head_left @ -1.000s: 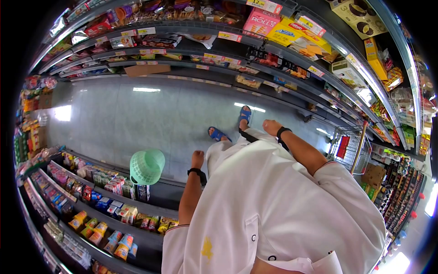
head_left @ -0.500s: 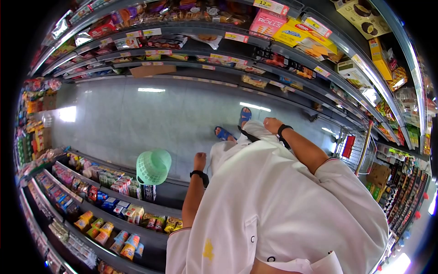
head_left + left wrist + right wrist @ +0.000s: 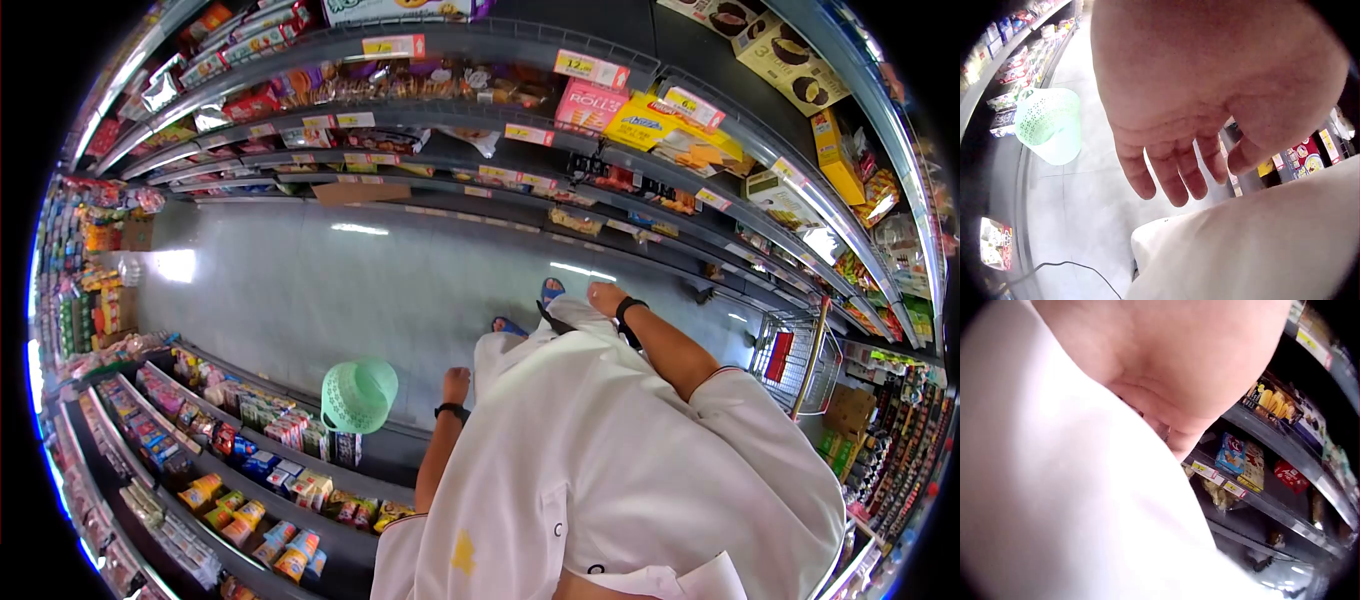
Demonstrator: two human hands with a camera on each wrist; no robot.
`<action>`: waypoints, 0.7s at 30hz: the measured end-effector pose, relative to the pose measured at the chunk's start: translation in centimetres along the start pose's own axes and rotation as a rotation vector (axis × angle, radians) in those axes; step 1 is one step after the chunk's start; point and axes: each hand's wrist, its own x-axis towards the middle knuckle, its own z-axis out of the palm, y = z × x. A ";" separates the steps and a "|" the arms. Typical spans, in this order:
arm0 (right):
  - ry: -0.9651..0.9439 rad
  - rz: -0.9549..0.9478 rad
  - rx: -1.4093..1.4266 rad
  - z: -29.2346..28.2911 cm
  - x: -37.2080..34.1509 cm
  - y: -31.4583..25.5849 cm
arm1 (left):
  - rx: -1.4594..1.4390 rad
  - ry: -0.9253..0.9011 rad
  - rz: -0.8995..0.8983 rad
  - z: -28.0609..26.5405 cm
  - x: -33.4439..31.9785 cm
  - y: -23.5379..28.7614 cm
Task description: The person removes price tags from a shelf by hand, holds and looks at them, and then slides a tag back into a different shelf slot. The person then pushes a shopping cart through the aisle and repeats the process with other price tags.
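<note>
My left hand [image 3: 456,386] hangs beside the left thigh, fingers relaxed and slightly bent. In the left wrist view that hand [image 3: 1210,94] shows its palm with nothing in it. A mint-green plastic basket [image 3: 360,395] with a perforated wall stands to its left, beside the lower shelves; the left wrist view shows the same basket [image 3: 1050,128] apart from the fingertips. My right hand [image 3: 606,298] hangs loosely before the right thigh, near the tall shelves. In the right wrist view, white clothing hides most of that hand's fingers [image 3: 1179,440].
Tall shelves [image 3: 480,115] with packaged snacks run along the far side. Lower shelves [image 3: 250,465] with cartons and cups stand at the left. A metal shopping cart [image 3: 800,355] is at the right. Grey floor [image 3: 300,270] lies between the shelf rows.
The head view has tilted upward, so the shelves, basket and cart sit lower and further right in it. Both hands still hang by the body.
</note>
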 end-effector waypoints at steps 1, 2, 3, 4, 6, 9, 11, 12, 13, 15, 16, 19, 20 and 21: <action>0.011 -0.003 0.004 -0.4 -0.1 0.1 | -0.038 0.034 -0.019 0.0 -1.1 2.1; 0.025 -0.010 0.007 -1.0 -0.1 0.0 | 0.018 0.010 0.015 -0.1 -1.1 3.1; 0.041 -0.018 0.011 -1.6 0.1 -0.1 | 0.074 -0.012 0.052 -0.4 -0.8 4.1; 0.080 -0.064 0.004 0.2 1.9 2.4 | 0.132 -0.035 0.090 -0.6 -0.6 5.3; 0.097 -0.037 0.088 -0.3 1.7 2.8 | 0.096 -0.044 0.053 0.3 1.4 4.1; 0.030 0.030 0.057 -1.7 1.3 2.5 | 0.142 -0.057 0.132 1.1 3.7 4.4; 0.011 -0.024 0.027 -2.4 1.2 3.3 | 0.196 -0.108 0.191 1.3 5.0 6.1; 0.015 0.008 0.042 -3.2 0.9 3.2 | 0.211 -0.097 0.286 2.0 6.2 4.5; 0.019 0.045 0.061 -3.6 0.7 3.1 | 0.228 -0.092 0.381 2.4 7.6 3.6; -0.004 0.005 -0.010 -2.9 2.2 5.1 | 0.270 -0.167 0.150 2.8 9.8 4.9; -0.017 -0.011 -0.047 -3.0 2.4 5.9 | 0.267 -0.149 0.176 3.3 9.8 6.1; 0.032 0.062 0.130 -2.1 2.2 7.8 | 0.277 -0.187 0.182 4.6 10.4 9.7; -0.003 0.084 0.048 -1.3 3.2 8.3 | 0.316 -0.189 0.166 4.8 10.1 11.3; -0.036 0.102 0.036 -0.2 4.6 9.5 | 0.355 -0.191 0.149 5.0 10.0 13.1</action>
